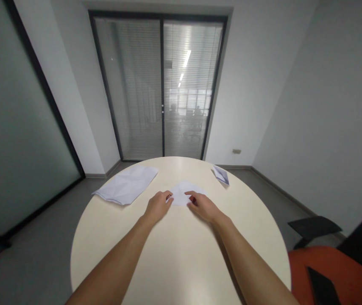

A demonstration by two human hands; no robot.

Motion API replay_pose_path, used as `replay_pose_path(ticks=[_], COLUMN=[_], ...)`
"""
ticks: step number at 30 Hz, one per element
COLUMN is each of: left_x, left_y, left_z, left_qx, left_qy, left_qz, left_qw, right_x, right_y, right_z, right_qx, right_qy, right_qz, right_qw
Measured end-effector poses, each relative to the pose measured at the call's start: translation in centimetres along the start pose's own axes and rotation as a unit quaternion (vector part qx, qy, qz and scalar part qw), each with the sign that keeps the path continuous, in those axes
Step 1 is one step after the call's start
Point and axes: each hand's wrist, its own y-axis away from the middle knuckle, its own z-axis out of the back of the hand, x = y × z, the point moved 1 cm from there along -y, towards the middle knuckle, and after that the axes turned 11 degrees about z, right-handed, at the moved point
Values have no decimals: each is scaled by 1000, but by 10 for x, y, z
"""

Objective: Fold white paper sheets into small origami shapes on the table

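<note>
A white folded sheet of paper [180, 195] lies flat near the middle of the round table, its far edge coming to a blunt peak. At its left corner is my left hand [159, 206], fingers curled and thumb and forefinger closed on the paper's edge. My right hand [204, 206] rests over the right part of the same sheet. Its forefinger and thumb are apart, with the fingertips touching or just above the paper; the other fingers curl under and are partly hidden. The paper's right corner shows behind that hand.
A larger stack of creased white paper [126, 184] lies at the table's left. A small folded paper piece [221, 175] stands partly raised at the far right. The cream round table [181, 254] has an orange chair [336, 275] with black armrests at its right.
</note>
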Motion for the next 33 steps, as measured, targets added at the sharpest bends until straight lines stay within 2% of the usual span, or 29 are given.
replay_pose_path(ticks=[3, 9, 17, 23, 33], left_x=[3, 2, -7, -5, 2], left_y=[-1, -1, 5, 3, 4], left_z=[-1, -2, -8, -9, -11], left_qx=[-6, -38, 29, 9, 10], left_qy=[2, 0, 23, -24, -96], left_qz=[1, -61, -184, -158, -84], left_qw=[1000, 997, 982, 987, 992], right_x=[2, 5, 6, 11, 19], right_y=[0, -1, -2, -3, -1], right_z=[-2, -6, -7, -6, -10], right_qx=[-3, 4, 11, 20, 60], right_qy=[-8, 9, 53, 60, -20], right_qz=[18, 46, 93, 101, 157], right_qw=[1000, 999, 994, 993, 986])
